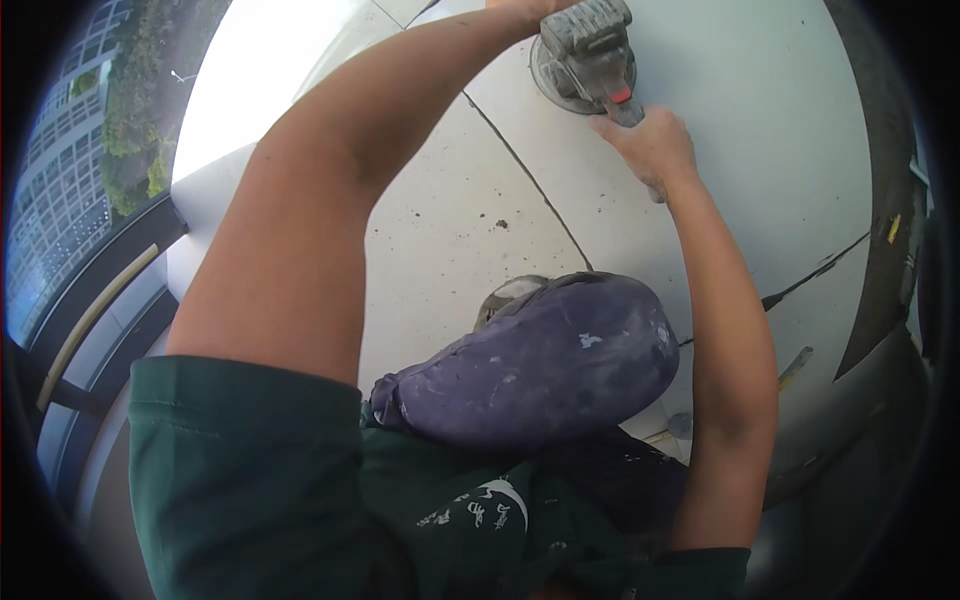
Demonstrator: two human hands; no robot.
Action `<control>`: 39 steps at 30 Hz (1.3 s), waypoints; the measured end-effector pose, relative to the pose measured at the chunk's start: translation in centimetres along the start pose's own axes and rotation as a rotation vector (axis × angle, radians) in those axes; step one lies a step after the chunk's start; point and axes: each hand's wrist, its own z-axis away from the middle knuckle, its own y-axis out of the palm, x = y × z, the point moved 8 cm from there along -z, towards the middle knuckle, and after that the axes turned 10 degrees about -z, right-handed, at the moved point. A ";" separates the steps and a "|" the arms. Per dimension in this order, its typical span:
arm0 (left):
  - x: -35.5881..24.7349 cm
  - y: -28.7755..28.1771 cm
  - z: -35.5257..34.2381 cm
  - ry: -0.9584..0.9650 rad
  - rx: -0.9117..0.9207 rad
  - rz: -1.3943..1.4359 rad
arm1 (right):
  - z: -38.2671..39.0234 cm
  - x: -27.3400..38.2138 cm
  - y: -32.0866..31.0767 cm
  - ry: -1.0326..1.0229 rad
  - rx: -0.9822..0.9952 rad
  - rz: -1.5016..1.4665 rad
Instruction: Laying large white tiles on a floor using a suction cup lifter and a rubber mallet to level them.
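A dusty grey power tool (592, 68) with a round disc base, a ribbed block on top and a red switch rests on large pale tiles (440, 240) at the top of the head view. My right hand (655, 150) is closed around its near handle, the thumb stretched along it toward the switch. A grey end of something pokes out below that hand. My left hand (535, 10) reaches to the tool's far left side. The frame's upper edge cuts it off, and its fingers are hidden.
My bent knee (560, 360) in dusty purple trousers is over the tiles, with a shoe (515, 295) behind it. Dark joints (530, 175) run between tiles. A flat-bladed tool (797, 368) lies at right, a yellow scrap (893, 229) farther off. A railing (95, 320) stands at left.
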 end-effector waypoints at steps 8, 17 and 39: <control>14.6 4.1 3.4 0.095 -0.390 -0.026 | 1.5 -0.4 -0.9 -0.064 -0.089 -0.029; 19.0 9.9 13.3 0.184 -0.430 -0.471 | 5.9 -7.5 -1.0 -0.074 -0.158 -0.039; -12.8 27.8 27.3 0.890 0.003 -0.540 | 26.6 -29.4 -5.7 -0.115 -0.371 0.288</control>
